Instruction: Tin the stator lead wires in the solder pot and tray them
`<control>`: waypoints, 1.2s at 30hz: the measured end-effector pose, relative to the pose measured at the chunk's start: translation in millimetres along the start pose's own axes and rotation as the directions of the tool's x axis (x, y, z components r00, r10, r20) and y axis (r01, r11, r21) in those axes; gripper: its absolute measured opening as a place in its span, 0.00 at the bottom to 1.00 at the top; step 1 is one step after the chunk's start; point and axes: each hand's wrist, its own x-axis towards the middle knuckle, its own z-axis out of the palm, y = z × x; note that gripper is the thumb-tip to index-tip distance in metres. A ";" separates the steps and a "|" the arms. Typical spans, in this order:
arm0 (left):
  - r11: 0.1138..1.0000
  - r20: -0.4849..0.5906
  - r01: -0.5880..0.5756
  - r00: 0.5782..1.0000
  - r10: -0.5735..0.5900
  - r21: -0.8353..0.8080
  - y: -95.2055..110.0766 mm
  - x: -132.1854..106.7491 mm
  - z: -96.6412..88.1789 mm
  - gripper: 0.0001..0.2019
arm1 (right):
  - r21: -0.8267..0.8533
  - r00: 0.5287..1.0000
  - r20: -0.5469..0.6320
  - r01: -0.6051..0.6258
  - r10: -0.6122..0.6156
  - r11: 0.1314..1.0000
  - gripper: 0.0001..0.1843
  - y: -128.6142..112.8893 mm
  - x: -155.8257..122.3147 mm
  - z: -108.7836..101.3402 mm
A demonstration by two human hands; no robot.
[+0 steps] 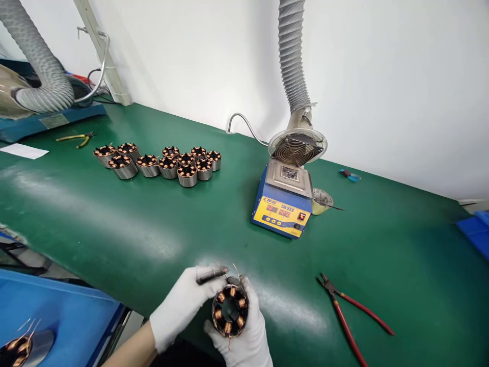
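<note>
My right hand (254,329), in a white glove with dark fingertips, is wrapped around a motor stator (229,311) low in the middle of the head view. The stator's copper coils face up around its dark round bore. Thin copper wire ends (236,269) stick up from its far edge, and a short twisted one hangs at the near edge. At the far left rim, my left hand (185,303), gloved the same way, has its fingers pinched by a copper wire; the fingertips partly hide the contact.
Several finished-looking stators (187,176) stand at the back left. A blue-and-yellow solder pot (281,211) sits beneath an extractor hose (292,56). Red-handled cutters (346,311) lie right, yellow-handled pliers (78,137) far left. A blue bin (76,300) holds another stator (28,349).
</note>
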 end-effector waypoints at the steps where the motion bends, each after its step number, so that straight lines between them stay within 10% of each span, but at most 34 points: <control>1: 0.998 0.050 0.004 0.999 -0.007 0.070 1.9 1.5 1.1 0.13 | -0.002 0.999 -0.008 0.033 -0.033 0.999 0.44 0.8 1.3 0.1; 5: 0.990 0.153 0.013 0.988 -0.034 0.142 11.4 17.7 -1.4 0.12 | -0.020 0.995 -0.008 0.097 -0.097 0.995 0.40 1.7 4.7 -0.6; 9: 0.990 -0.180 -0.139 0.975 0.130 -0.038 11.5 22.0 -8.7 0.18 | -0.020 1.000 0.022 0.009 -0.009 1.000 0.45 -1.5 3.3 -1.7; 14: 0.989 -0.046 0.079 0.995 -0.085 -0.123 3.4 9.3 1.9 0.22 | 0.025 0.999 0.032 -0.019 0.018 1.000 0.51 -4.8 3.3 -1.2; 23: 0.997 -0.086 0.015 0.996 -0.008 0.081 1.2 10.8 19.5 0.05 | -0.003 0.996 0.067 -0.062 0.062 0.998 0.53 -10.6 6.1 -2.4; 29: 0.991 -0.033 0.007 0.999 -0.003 0.134 1.5 12.5 21.8 0.29 | 0.005 0.997 0.069 -0.032 0.031 0.999 0.52 -5.0 5.9 -1.0; 36: 0.992 -0.208 -0.035 0.978 0.009 -0.123 3.4 7.0 20.9 0.10 | -0.064 0.995 0.045 0.088 -0.085 0.994 0.46 -9.6 9.1 -4.1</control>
